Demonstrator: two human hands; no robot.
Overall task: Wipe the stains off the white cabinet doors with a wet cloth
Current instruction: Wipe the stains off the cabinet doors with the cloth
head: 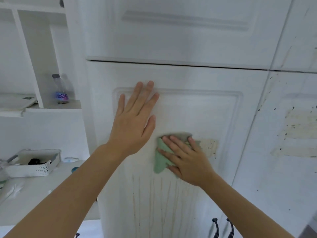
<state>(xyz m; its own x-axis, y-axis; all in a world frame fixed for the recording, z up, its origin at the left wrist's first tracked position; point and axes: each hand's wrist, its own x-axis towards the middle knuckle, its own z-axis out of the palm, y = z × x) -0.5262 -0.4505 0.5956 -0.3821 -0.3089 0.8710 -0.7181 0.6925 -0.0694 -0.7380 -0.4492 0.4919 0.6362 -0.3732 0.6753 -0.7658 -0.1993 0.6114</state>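
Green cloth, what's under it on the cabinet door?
The green cloth, pressed flat by the right hand, covers part of the cabinet door. A yellowish speckled stain emerges at its right edge; anything beneath is hidden.

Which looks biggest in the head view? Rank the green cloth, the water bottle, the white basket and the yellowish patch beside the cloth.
1. white basket
2. green cloth, partly hidden under the right hand
3. water bottle
4. yellowish patch

Basket and bottle sit farther back, so true sizes are uncertain.

arms: bare to the elbow | hands [135, 117]: ungloved, ringless
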